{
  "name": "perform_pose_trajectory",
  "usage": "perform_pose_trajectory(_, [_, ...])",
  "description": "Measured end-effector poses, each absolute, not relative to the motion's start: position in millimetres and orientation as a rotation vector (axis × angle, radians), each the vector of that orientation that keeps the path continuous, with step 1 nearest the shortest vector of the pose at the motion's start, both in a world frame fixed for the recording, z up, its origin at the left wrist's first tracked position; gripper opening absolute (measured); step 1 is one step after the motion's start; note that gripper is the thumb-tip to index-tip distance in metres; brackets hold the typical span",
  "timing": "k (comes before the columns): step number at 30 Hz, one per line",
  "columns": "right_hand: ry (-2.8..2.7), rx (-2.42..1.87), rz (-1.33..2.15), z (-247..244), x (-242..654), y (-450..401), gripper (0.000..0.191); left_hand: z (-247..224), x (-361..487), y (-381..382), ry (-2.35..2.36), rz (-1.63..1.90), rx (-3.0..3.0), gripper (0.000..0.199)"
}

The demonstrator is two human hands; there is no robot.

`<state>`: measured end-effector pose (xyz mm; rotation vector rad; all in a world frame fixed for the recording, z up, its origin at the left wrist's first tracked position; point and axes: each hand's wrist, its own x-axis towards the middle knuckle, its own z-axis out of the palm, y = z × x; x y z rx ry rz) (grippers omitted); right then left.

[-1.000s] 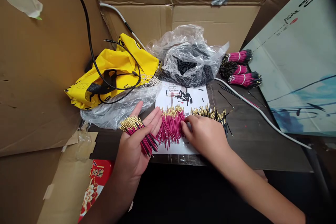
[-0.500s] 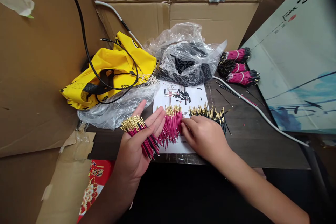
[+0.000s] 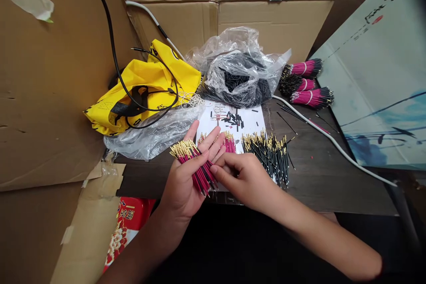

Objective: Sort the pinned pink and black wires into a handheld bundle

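A bundle of pink and black wires [image 3: 199, 173] with gold metal tips lies across the palm of my left hand [image 3: 183, 182]. My left thumb presses on it while the other fingers stretch out. At the bundle's right side, my right hand [image 3: 249, 179] is closed in a pinch, its fingertips against the lower wires. What sits in the pinch is hidden. Behind my hands, loose pink wires [image 3: 229, 143] are partly covered. Just right of them lies a spread of black wires [image 3: 271, 155] with gold tips, partly on a printed paper sheet [image 3: 207, 113].
Short black sleeves [image 3: 234, 119] lie scattered on the sheet. Behind stands a clear plastic bag [image 3: 239, 84] full of black pieces. A yellow bag [image 3: 156, 73] with black cables is at left. Tied wire bundles [image 3: 311, 96] and a white cable [image 3: 333, 142] are at right. Cardboard walls [image 3: 266, 24] surround the table.
My right hand has moved left from the loose pink wires to the bundle in my left hand. More of the black wires now shows. The view has shifted slightly.
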<state>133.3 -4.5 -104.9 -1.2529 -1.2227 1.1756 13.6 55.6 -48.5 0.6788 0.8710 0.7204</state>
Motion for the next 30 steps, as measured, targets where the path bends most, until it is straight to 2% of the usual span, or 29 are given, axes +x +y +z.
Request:
perform_pose_trajectory(8, [-1.262,-1.387,0.710,-115.0,127.2,-11.9,0.022,-54.2,18.3,54.4,0.888,0.731,0.610,0.090])
perform_pose_trajectory(22, [-0.978,-1.363,1.013,-109.9,130.0,-8.3,0.032,-58.4,22.3,54.7,0.954,0.761,0.575,0.085])
perform_pose_trajectory(30, [-0.929,-1.378,0.908,-106.1,133.1,-11.8,0.033,-55.3,19.9,57.5,1.043,0.777,0.579,0.087])
